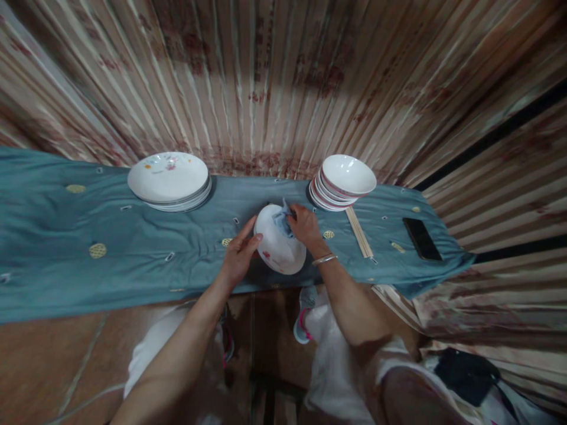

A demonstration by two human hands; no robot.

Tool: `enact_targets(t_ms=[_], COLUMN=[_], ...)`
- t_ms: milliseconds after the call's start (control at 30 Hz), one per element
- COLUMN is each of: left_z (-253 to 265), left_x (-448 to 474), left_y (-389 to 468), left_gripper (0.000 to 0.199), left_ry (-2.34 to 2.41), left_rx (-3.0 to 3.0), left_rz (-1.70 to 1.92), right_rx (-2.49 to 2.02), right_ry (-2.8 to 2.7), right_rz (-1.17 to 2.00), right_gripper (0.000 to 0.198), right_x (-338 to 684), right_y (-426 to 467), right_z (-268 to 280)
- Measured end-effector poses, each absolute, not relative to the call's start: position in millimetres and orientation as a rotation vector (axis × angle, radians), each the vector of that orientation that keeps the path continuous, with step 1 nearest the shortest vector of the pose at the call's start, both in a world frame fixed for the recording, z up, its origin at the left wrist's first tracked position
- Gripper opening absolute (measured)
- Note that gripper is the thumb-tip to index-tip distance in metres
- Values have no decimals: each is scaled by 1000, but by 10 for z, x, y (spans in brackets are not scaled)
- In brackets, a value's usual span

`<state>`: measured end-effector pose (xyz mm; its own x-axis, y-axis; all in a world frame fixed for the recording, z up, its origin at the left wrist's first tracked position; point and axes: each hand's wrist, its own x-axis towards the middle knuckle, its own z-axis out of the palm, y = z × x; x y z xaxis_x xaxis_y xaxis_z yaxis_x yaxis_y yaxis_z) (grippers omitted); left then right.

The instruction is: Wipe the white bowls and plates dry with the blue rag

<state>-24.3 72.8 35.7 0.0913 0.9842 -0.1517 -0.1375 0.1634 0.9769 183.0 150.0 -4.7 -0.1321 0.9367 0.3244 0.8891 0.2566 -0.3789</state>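
Pinching the left edge of a floral white dish [279,248], the left hand [239,254] holds it at the table's [128,236] near middle, between plate stack [170,183] and bowl stack [343,180]; its visible oval runs far-left to near-right, flowers nearest; the right hand [305,226] pinches a blue-grey cloth [280,223] against its far-right side.

Pleated floral curtains [248,77] hang beyond brown floor tiles [48,348]

Free gap btwn plate stk [170,180] & bowl stk [340,184]
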Motion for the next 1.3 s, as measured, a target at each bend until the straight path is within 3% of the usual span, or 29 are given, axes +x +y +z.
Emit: enact_targets(t_ms=[233,500,733,1033,1300], left_z=[368,384,361,436,373], left_x=[-227,-215,-200,-186,-190], left_y=[729,734,737,707,739], left_gripper=[85,86,84,82,80], left_ry=[1119,1146,1152,1165,1173], left_rx=[1002,1007,1002,1026,1122], left_rz=[1116,1127,1145,1148,1177], right_rx=[-1688,-1852,-1701,-1609,-1210], right_ry=[-2067,-2307,-2478,-2601,-2200], right_rz=[65,24,-12,477,922], right_gripper=[18,27,28,20,26], right_x=[2009,1952,1930,1856,1664], right_y=[1219,731,463,399,430], right_z=[-87,95,279,508,506])
